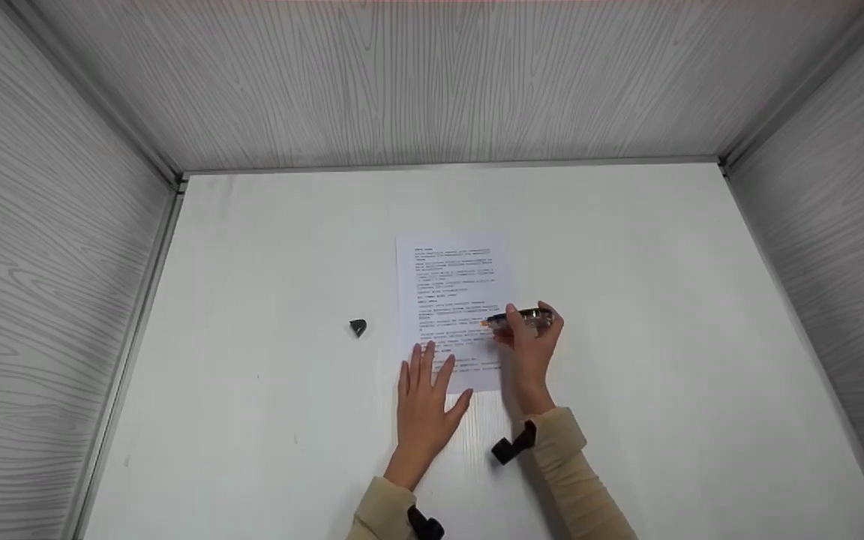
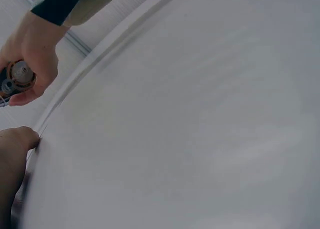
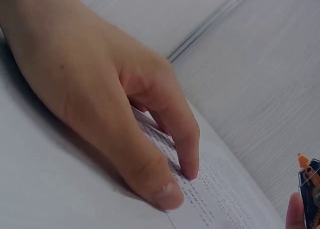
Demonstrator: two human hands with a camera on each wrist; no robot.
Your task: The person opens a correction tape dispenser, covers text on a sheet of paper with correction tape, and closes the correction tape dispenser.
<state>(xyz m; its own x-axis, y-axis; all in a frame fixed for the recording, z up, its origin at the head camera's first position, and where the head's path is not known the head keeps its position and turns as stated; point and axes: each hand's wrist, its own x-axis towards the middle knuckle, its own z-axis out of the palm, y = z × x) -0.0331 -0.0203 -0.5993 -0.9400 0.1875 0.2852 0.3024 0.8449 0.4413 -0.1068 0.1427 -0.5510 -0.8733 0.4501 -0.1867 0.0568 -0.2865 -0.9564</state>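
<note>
Gripping a black-and-clear plastic correction tape dispenser with an orange tip [image 1: 537, 318] in the curled fingers of the right hand [image 1: 533, 358], just right of the frame's centre. Showing a round, orange-ringed wheel [image 2: 22, 72] in the dispenser's body, at the left edge of the left-wrist view. Aimed leftward over a white paper sheet in dense dark print [image 1: 451, 292], with contact between tip and page impossible to tell. Resting the straight, spread fingers of the left hand [image 1: 423, 409] on the sheet's lower part, below centre. Displaying a small black wedge-shaped piece [image 1: 358, 327] left of the sheet, on a smooth white desk [image 1: 282, 247]. Enclosed by grey wood-grain panels [image 1: 432, 82] at left, top and right.
</note>
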